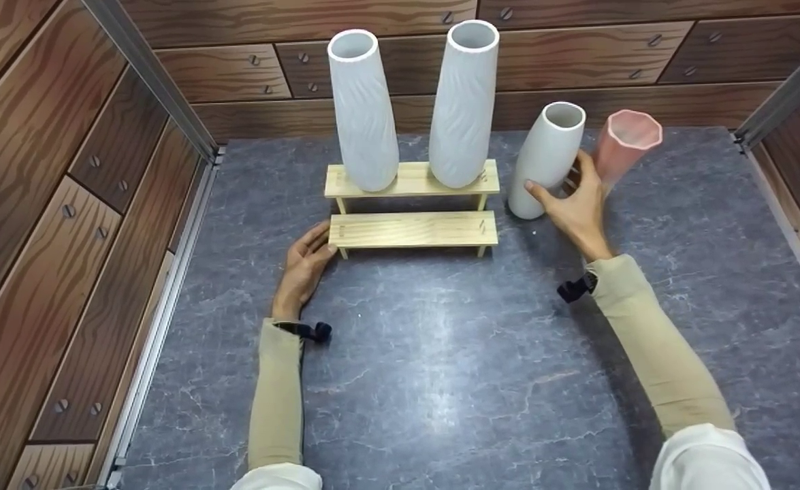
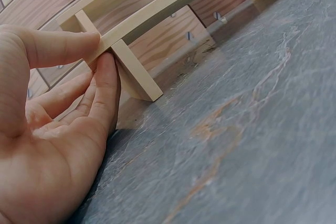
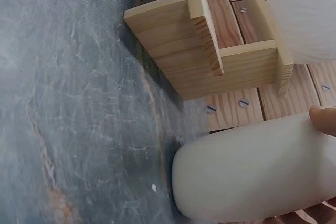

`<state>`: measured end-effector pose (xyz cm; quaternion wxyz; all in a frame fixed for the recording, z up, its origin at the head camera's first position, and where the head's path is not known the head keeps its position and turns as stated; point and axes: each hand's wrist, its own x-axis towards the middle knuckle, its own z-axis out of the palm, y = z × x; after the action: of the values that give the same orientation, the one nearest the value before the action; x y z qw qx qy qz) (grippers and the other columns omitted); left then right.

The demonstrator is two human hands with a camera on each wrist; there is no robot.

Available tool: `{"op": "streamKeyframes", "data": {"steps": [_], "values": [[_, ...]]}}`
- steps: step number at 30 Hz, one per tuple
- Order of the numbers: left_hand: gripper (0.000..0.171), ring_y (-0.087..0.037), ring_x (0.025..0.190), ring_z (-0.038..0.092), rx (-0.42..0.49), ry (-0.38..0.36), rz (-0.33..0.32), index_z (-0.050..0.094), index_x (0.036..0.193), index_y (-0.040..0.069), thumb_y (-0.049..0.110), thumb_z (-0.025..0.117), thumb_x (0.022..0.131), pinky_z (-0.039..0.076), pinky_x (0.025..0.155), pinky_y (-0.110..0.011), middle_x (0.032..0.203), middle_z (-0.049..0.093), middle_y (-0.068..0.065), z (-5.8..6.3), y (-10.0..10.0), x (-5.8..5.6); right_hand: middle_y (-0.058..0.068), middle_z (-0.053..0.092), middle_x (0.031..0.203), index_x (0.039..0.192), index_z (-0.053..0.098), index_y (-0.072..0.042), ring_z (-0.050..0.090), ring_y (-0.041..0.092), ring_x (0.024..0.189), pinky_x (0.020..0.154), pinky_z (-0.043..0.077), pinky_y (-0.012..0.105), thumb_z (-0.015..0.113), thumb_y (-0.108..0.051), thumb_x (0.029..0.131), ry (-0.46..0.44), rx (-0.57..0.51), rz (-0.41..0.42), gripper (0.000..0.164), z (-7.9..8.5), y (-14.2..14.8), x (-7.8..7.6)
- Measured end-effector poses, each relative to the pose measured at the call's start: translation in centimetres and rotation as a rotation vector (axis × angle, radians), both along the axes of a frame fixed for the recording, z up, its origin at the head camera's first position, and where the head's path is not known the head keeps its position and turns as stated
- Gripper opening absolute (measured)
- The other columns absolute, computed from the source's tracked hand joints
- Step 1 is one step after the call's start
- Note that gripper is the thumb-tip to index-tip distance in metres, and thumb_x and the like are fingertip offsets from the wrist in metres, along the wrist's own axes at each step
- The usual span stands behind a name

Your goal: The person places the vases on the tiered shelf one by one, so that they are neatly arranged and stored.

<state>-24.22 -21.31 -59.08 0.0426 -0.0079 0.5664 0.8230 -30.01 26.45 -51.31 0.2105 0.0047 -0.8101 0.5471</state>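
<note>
A two-tier wooden stand (image 1: 413, 230) carries two tall white textured vases (image 1: 367, 116) side by side on its upper shelf; the lower shelf is bare. At the stand's left end, my left hand (image 1: 302, 269) pinches the corner of the lower shelf. The left wrist view has the thumb (image 2: 63, 45) at the shelf's edge and a finger under it, beside the leg (image 2: 137, 72). To the right of the stand, my right hand (image 1: 582, 212) grips a smooth white vase (image 1: 548, 160), thumb on its near side, other fingers partly hidden behind. This vase leans slightly to the right.
A pink faceted vase (image 1: 628, 143) stands just right of the gripped vase, partly behind my right hand. Wood-patterned panels (image 1: 400, 75) enclose the dark marbled tabletop (image 1: 427, 354) at the back and both sides, with a metal rail (image 1: 158, 320) along the left edge.
</note>
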Motion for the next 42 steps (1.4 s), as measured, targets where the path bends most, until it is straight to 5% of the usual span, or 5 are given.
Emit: {"op": "streamKeyframes", "data": {"steps": [10, 24, 35, 42], "values": [[0.064, -0.023, 0.13, 0.06, 0.049, -0.003, 0.009, 0.037, 0.159, -0.012, -0.013, 0.06, 0.099, 0.054, 0.107, -0.025, 0.161, 0.041, -0.033, -0.1, 0.4, 0.0, 0.016, 0.067, 0.137, 0.146, 0.06, -0.008, 0.066, 0.03, 0.12, 0.1, 0.06, 0.041, 0.097, -0.018, 0.077, -0.015, -0.011, -0.035, 0.079, 0.4, 0.0, 0.6], [0.065, -0.03, 0.14, 0.052, 0.015, 0.009, -0.008, 0.037, 0.16, -0.01, -0.01, 0.062, 0.1, 0.053, 0.108, -0.026, 0.162, 0.041, -0.03, 0.0, 0.1, 0.0, 0.013, 0.07, 0.132, 0.146, 0.062, -0.01, 0.068, 0.027, 0.116, 0.095, 0.062, 0.037, 0.097, -0.015, 0.075, 0.017, 0.001, -0.036, 0.079, 1.6, -0.2, 2.3], [0.064, -0.026, 0.135, 0.055, 0.018, 0.001, 0.015, 0.037, 0.159, -0.012, -0.012, 0.06, 0.1, 0.054, 0.106, -0.024, 0.163, 0.04, -0.032, 0.1, 0.1, 0.1, 0.02, 0.071, 0.125, 0.139, 0.067, -0.004, 0.069, 0.027, 0.108, 0.089, 0.062, 0.025, 0.095, -0.009, 0.076, 0.037, -0.004, 0.014, 0.069, 6.0, -1.8, 6.3], [0.065, -0.025, 0.135, 0.055, 0.03, -0.002, 0.019, 0.037, 0.159, -0.012, -0.013, 0.061, 0.099, 0.054, 0.105, -0.024, 0.162, 0.04, -0.032, 0.1, 0.2, 0.0, 0.021, 0.073, 0.124, 0.137, 0.068, -0.001, 0.07, 0.023, 0.106, 0.086, 0.062, 0.021, 0.096, -0.007, 0.074, 0.077, 0.016, 0.036, 0.069, 7.0, -2.0, 7.6]]}}
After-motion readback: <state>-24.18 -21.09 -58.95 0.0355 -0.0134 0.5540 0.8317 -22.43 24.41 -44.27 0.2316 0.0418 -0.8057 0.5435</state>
